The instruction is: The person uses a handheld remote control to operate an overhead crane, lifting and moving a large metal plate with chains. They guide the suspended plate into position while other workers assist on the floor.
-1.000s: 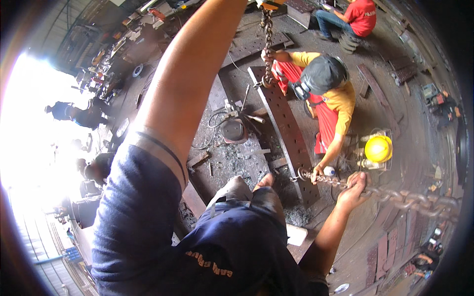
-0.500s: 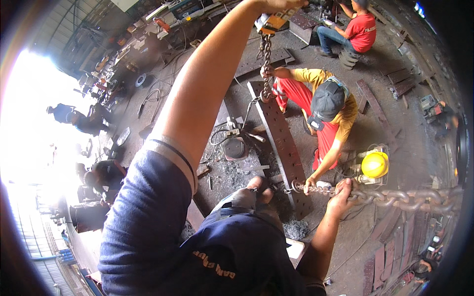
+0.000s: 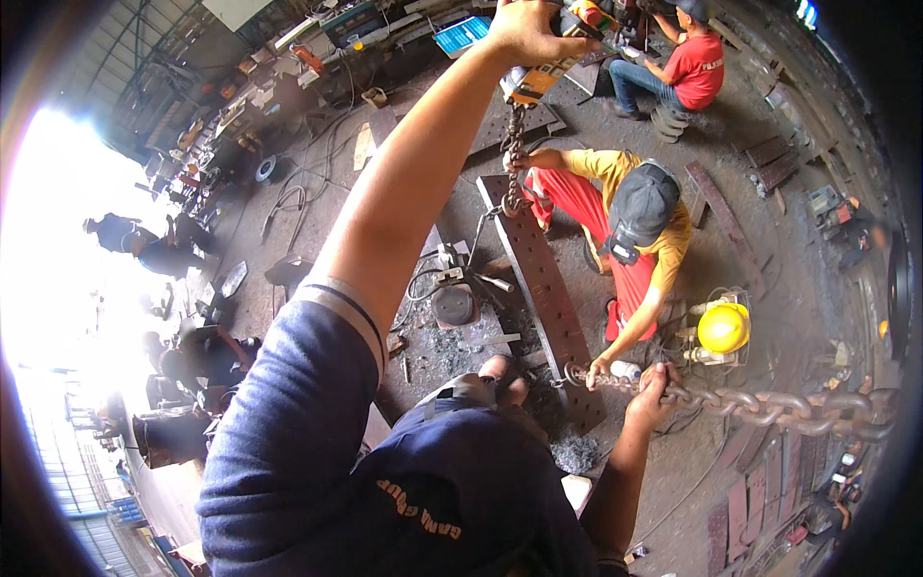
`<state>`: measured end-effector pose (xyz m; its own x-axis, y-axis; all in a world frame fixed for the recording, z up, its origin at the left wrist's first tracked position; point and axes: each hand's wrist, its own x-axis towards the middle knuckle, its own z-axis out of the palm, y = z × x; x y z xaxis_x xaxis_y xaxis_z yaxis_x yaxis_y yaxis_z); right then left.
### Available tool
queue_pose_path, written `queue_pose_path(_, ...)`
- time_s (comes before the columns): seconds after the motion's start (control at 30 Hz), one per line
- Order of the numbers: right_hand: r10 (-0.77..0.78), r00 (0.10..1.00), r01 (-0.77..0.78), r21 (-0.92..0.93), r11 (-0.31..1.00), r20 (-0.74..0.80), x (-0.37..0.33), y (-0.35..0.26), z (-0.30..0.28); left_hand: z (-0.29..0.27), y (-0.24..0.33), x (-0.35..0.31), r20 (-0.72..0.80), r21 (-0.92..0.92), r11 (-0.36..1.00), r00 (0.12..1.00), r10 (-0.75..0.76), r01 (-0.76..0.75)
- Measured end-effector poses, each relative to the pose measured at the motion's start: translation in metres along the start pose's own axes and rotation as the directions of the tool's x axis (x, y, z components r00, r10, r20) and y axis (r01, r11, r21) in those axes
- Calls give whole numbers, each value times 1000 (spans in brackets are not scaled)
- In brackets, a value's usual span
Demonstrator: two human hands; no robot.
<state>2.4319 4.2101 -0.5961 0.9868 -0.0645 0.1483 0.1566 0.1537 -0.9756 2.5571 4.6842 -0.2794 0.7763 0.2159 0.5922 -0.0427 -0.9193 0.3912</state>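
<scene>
One helmet (image 3: pixel 724 328) tops a frame (image 3: pixel 740 358) near the chain (image 3: pixel 764 410) right fingers (image 3: pixel 657 378) grip.

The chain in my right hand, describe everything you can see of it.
The chain has interlocking oval links of brownish, worn-looking metal. It runs nearly straight in from the right edge, where its links look largest. The right hand grips it partway along, and a co-worker's hand appears to hold it near the curved hook at its far end, by the drilled plate.

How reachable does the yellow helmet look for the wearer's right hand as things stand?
Probably not: the right hand is closed on the chain, and the yellow helmet appears to sit lower, near the floor.
</scene>
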Motion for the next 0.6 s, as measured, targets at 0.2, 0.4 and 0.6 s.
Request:
queue_pose_path(0.2,56,991,-50,56,997,-119,-3,11,1,0,14,-15,-57,34,995,994,98,-97)
queue_pose_path(0.4,26,997,-25,12,1000,-72,-14,1,-1,4,22,-28,-68,-25,998,996,54,-56)
queue_pose_path(0.6,64,972,-68,-9,998,-226,-17,-6,9,19,22,-31,-76,-63,997,997,32,-37)
